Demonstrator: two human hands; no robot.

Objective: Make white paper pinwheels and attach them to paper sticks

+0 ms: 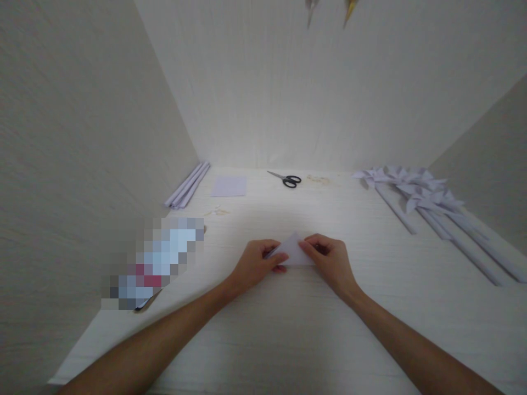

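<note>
Between my two hands is a white sheet of paper (297,253), folded into a triangle with its point toward the back wall. My left hand (263,259) pinches its left corner, thumb on top and fingers partly beneath. On the other side, my right hand (327,255) grips the right corner between thumb and fingers. The paper is just above or on the white table; I cannot tell which. Beyond my hands lies a pair of scissors (288,179) with black handles, blades pointing left. A flat square of paper (229,186) rests to the left of the scissors.
Rolled paper sticks (188,185) lie at the back left. Several paper pinwheels (428,197) on sticks are piled at the right. A pixelated object (164,260) stands by the left wall. Small scraps (218,210) dot the table, and two pointed tips (349,12) show high on the wall.
</note>
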